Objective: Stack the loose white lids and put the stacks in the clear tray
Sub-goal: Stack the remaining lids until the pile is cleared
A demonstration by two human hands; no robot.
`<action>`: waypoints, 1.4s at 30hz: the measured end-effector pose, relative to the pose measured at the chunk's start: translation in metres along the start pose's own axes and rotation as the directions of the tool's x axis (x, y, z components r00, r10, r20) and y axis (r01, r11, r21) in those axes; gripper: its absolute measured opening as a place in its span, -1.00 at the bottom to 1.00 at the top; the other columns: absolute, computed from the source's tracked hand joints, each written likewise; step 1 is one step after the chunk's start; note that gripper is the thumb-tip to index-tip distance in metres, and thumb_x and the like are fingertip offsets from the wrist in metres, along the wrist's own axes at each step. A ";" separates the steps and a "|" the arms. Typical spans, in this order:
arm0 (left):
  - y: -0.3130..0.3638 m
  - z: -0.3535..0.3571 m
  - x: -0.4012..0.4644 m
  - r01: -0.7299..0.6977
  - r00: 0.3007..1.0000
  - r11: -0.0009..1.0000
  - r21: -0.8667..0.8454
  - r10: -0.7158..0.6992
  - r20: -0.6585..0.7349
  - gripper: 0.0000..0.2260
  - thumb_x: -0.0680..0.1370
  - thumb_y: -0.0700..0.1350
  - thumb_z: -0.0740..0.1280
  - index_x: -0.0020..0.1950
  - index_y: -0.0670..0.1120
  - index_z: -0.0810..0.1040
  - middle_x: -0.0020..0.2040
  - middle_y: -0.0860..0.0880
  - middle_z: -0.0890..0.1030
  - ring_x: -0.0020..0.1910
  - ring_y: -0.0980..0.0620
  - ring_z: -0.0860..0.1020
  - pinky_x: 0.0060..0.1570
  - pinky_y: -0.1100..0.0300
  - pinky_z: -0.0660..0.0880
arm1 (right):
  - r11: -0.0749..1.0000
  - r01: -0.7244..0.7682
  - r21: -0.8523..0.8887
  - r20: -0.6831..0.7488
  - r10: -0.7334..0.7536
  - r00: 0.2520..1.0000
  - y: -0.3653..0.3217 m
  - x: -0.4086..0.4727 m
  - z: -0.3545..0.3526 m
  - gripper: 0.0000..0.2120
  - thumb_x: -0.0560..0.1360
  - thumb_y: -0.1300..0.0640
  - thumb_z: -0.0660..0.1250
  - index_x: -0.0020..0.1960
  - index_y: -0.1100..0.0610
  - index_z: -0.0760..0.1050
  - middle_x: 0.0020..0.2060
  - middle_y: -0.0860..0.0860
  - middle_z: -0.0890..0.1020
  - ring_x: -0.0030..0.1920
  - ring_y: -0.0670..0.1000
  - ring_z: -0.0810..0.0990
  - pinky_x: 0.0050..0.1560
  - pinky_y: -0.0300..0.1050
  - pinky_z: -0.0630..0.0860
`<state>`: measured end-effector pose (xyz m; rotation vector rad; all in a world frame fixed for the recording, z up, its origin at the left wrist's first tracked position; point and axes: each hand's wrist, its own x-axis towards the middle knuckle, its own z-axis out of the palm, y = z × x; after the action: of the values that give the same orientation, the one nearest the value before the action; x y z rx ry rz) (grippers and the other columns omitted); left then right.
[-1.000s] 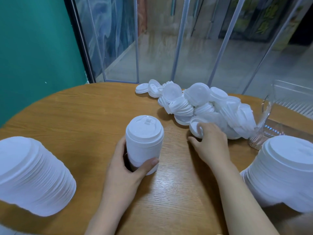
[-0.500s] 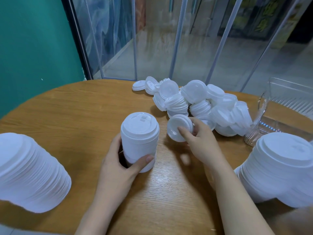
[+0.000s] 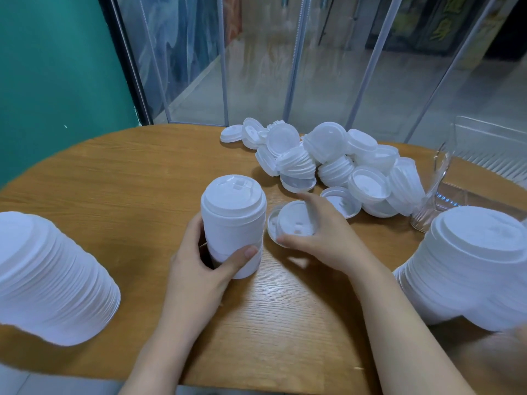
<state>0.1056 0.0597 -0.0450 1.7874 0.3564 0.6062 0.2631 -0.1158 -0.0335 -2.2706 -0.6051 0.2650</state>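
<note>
While left hand (image 3: pixel 199 266) grips upright lid stack (image 3: pixel 233 223), right hand (image 3: pixel 319 238) pinching loose lid (image 3: pixel 293 223): seat squarely on top, rims aligned.

Lids (image 3: pixel 336 163): white plastic, smooth, faintly glossy. Table (image 3: pixel 114 178): wood grain, satin finish, possibly laminate. Tray (image 3: pixel 484 155): clear, glossy ribbed plastic.

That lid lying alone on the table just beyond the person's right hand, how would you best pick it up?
By its rim, from above. The single lid lies flat on the table, hollow side up, so the raised rim gives fingers an edge to pinch. The near side looks best: the loose pile crowds its far side, while the right hand is close by.
</note>
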 end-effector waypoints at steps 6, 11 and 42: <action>0.000 0.003 -0.001 0.000 1.000 1.000 -0.009 0.000 -0.004 -0.34 0.29 0.17 0.55 0.36 0.13 0.50 0.15 0.30 0.64 0.14 0.27 0.59 -0.01 0.47 0.45 | 1.000 0.008 -0.013 0.017 -0.008 1.000 0.001 -0.001 -0.003 0.00 0.28 -0.10 0.69 0.58 -0.04 0.26 0.40 -0.14 0.44 0.42 -0.13 0.37 0.31 -0.23 0.27; 0.000 0.004 0.000 -0.005 1.000 1.000 -0.009 0.005 -0.005 -0.35 0.29 0.17 0.55 0.36 0.13 0.50 0.15 0.31 0.64 0.13 0.28 0.59 -0.02 0.47 0.44 | 0.998 0.021 0.059 -0.005 -0.021 1.000 0.000 -0.004 -0.007 -0.12 0.25 -0.11 0.70 0.45 -0.10 0.36 0.23 -0.19 0.54 0.23 -0.19 0.51 0.12 -0.34 0.37; 0.004 0.007 -0.007 -0.023 0.998 0.998 -0.060 0.027 0.062 -0.38 0.33 0.15 0.57 0.36 0.18 0.50 0.14 0.21 0.68 0.12 0.17 0.64 0.02 0.28 0.56 | 0.938 0.296 0.182 -0.052 -0.291 0.955 -0.103 -0.033 -0.015 -0.46 0.43 -0.12 0.55 0.34 -0.21 0.42 0.09 -0.44 0.53 0.14 -0.46 0.46 0.03 -0.53 0.38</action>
<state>0.1033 0.0488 -0.0442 1.7520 0.2711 0.5717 0.2043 -0.0796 0.0514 -1.9685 -0.8590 0.1395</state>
